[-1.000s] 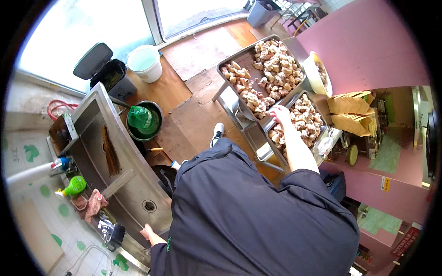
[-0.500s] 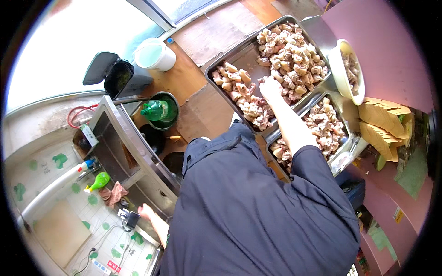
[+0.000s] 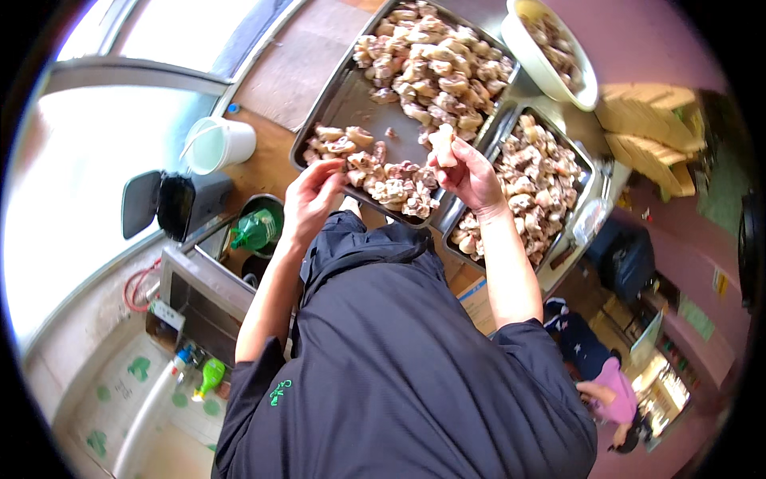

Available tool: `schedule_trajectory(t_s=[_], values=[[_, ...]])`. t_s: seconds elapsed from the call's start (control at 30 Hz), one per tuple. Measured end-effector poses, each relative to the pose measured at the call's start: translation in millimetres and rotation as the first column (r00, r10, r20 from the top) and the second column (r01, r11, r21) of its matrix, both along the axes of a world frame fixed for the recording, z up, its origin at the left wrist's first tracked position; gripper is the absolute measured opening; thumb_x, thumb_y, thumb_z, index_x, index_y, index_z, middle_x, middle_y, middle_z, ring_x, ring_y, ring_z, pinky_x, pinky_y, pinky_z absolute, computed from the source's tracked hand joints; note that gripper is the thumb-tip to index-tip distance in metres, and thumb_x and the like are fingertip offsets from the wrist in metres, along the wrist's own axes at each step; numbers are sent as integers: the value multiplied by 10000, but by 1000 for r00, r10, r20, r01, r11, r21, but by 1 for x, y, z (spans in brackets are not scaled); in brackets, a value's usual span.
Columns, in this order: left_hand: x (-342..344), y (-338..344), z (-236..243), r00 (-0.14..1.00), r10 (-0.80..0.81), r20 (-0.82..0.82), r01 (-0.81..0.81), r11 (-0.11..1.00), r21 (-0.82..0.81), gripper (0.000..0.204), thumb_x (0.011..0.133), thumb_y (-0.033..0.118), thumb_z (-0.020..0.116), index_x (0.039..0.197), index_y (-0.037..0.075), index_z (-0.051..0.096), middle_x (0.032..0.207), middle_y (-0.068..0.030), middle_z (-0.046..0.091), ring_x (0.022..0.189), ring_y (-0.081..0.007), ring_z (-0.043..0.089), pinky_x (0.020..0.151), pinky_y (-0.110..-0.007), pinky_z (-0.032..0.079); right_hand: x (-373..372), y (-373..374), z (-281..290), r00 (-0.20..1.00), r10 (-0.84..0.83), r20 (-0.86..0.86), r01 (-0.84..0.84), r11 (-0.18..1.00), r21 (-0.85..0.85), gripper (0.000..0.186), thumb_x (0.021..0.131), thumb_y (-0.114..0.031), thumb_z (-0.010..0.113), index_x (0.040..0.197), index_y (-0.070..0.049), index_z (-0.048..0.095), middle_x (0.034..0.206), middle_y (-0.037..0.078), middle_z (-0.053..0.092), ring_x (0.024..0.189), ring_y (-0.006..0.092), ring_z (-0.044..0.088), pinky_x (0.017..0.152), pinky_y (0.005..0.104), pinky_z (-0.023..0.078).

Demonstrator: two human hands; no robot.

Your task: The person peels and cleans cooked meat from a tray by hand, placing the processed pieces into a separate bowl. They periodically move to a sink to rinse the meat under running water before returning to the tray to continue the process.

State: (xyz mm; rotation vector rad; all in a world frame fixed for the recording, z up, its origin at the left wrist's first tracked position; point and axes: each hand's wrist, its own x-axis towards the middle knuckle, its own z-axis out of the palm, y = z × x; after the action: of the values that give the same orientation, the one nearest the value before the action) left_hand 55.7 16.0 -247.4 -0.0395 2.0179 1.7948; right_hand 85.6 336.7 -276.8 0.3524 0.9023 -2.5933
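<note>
My right hand [image 3: 476,177] pinches a pale, skin-on piece of meat [image 3: 441,145] between thumb and fingers, above the near side of the large metal tray [image 3: 339,106]. My left hand [image 3: 313,195] is over the tray's near left rim, thumb and fingers apart, beside a smaller heap of meat pieces [image 3: 387,180]; I see nothing in it. A larger heap of meat pieces [image 3: 443,64] fills the tray's far right part. One small scrap lies on the bare metal between the heaps. Under my right forearm is a second metal tray [image 3: 592,177] full of similar pieces.
At the far right stands a cream basin [image 3: 589,89] with more meat. To the left are a white bucket [image 3: 231,148], a lidded bin [image 3: 203,199], a green bottle [image 3: 255,230] in a dark bucket and a metal sink [image 3: 195,299]. Another person [image 3: 602,379] is at lower right.
My left hand has come from beside the sink to the large tray. My right hand has lifted a piece of meat off the tray. My view has shifted, bringing another person into sight.
</note>
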Motion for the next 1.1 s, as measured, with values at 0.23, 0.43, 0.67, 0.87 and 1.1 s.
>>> schedule_trajectory(t_s=[0.23, 0.43, 0.67, 0.87, 1.1], values=[[-47, 83, 47, 883, -464, 73, 412, 841, 351, 538, 956, 117, 739, 1436, 50, 505, 1071, -36, 658, 985, -85, 620, 851, -242, 512, 21, -27, 64, 985, -165, -59, 170, 981, 98, 420, 1063, -326, 554, 1343, -13, 541, 1093, 156, 690, 796, 143, 676, 701, 253, 568], [-60, 86, 48, 827, -561, -27, 519, 745, 418, 716, 881, 143, 828, 1484, 41, 455, 1047, -18, 614, 902, -68, 579, 786, -243, 519, 10, -53, 89, 964, -263, -28, 262, 934, 241, 465, 1041, -361, 600, 1381, -52, 527, 1065, 108, 706, 822, 107, 685, 660, 216, 529], [-68, 77, 39, 816, -578, -28, 524, 717, 459, 676, 899, 165, 815, 1464, 30, 470, 1092, -13, 622, 929, -70, 593, 817, -246, 516, 1, -68, 89, 953, -303, -22, 296, 907, 299, 472, 1029, -367, 623, 1381, -64, 538, 1056, 87, 711, 831, 108, 687, 672, 207, 526], [-57, 85, 29, 850, -525, -42, 491, 761, 423, 464, 962, 192, 748, 1341, -9, 571, 1118, -35, 673, 1014, -79, 623, 854, -248, 519, 5, -59, 84, 967, -251, -43, 252, 914, 317, 472, 1019, -398, 632, 1356, -76, 556, 1033, 61, 708, 774, 80, 653, 595, 182, 450], [-35, 101, 33, 884, -466, -35, 444, 817, 368, 413, 975, 241, 733, 1289, 2, 612, 1084, -40, 705, 934, -79, 639, 837, -252, 529, 19, -44, 84, 968, -248, -31, 245, 917, 316, 448, 1015, -395, 640, 1331, -84, 578, 984, 31, 704, 764, 73, 647, 571, 185, 432]])
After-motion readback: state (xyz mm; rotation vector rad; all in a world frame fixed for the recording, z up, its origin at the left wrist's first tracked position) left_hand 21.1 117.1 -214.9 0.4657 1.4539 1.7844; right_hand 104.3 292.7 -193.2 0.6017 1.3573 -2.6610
